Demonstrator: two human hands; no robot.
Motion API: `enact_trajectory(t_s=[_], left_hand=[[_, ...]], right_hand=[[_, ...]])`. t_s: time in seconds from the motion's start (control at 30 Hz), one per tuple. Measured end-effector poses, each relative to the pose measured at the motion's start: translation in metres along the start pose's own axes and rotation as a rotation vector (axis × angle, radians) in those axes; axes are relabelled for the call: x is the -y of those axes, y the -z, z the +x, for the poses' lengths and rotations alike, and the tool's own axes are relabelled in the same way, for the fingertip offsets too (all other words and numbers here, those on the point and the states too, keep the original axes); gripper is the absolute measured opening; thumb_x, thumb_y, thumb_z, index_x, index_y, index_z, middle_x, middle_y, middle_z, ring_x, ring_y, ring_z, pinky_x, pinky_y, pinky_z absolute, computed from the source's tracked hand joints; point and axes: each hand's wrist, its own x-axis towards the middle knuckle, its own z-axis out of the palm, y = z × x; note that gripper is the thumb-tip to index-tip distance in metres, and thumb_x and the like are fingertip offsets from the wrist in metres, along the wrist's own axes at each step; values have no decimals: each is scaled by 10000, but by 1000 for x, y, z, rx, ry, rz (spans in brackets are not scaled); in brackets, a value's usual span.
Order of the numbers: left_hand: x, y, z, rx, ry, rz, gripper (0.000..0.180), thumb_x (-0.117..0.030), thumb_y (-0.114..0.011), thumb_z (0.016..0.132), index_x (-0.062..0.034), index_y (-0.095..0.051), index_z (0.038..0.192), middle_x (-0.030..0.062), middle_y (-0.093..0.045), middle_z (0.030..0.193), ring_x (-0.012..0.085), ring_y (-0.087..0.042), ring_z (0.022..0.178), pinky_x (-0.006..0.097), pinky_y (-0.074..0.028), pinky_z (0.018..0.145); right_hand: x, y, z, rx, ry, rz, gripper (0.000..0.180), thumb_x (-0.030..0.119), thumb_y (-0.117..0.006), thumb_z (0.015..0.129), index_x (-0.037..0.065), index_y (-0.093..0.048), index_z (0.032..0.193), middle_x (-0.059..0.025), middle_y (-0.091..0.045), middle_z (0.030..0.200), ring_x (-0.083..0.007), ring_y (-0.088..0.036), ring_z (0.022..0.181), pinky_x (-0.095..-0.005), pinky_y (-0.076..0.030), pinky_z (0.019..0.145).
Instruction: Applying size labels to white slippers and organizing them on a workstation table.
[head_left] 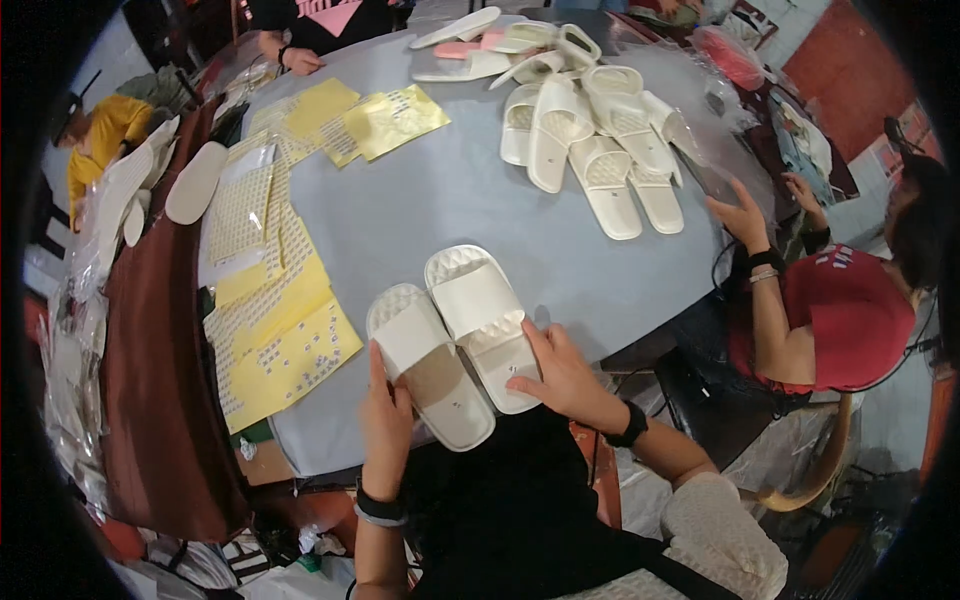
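Note:
A pair of cream slide slippers lies side by side at the near edge of the table, toes pointing away. My left hand (387, 415) grips the outer edge of the left slipper (452, 402), its fingers partly hidden. On the other side, my right hand (568, 378) holds the right slipper (482, 318), thumb on the heel area and a finger along its outer edge. Small dark marks show on both insoles near the heels. Yellow sticker sheets (290, 350) with rows of small labels lie left of the slippers.
A pile of cream slippers (605, 165) covers the table's far right, with clear plastic nearby. More yellow sheets (395, 120) lie at the far side. A loose sole (197, 183) rests on the brown surface at left. A person in red (860, 315) sits at right; others are farther off.

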Motion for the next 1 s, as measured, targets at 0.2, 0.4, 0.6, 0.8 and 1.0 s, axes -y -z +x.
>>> enact_trajectory(t_s=[0.2,0.4,0.6,0.8,1.0], left_hand=[[12,9,2,-40,-156,97,642,2,-562,798,-48,-322,1391,210,-573,899,339,-564,764,406,-451,647],[-13,8,-50,-59,-89,153,546,-31,-648,762,-26,-463,1276,170,-542,968,317,-546,869,375,-465,728],[-14,7,-67,10,-337,122,308,-9,-664,744,-1,-605,1047,168,-536,1127,337,-541,1008,397,-463,842],[-14,8,-68,57,-362,228,323,-32,-657,754,2,-590,1068,171,-531,1147,344,-533,1048,413,-469,851],[-15,8,-69,78,-385,325,335,-57,-629,781,1,-570,1106,169,-524,1180,328,-529,1073,409,-468,842]], right_hand=[[9,-20,-8,-323,101,-77,683,327,-745,718,40,-470,1273,-187,-447,1071,-328,-471,940,-378,-401,801],[12,-12,-9,-274,153,-22,321,257,-690,753,82,-595,1005,-99,-539,919,-285,-538,850,-379,-397,722],[15,-6,13,-77,136,-77,140,169,-646,786,76,-568,856,-53,-570,818,-268,-560,787,-385,-387,684],[23,-6,18,-42,191,-197,92,122,-593,816,49,-539,830,-112,-541,843,-312,-545,808,-395,-389,699],[15,9,16,57,160,-166,81,86,-553,823,32,-513,867,-134,-530,864,-342,-530,823,-424,-399,736]])
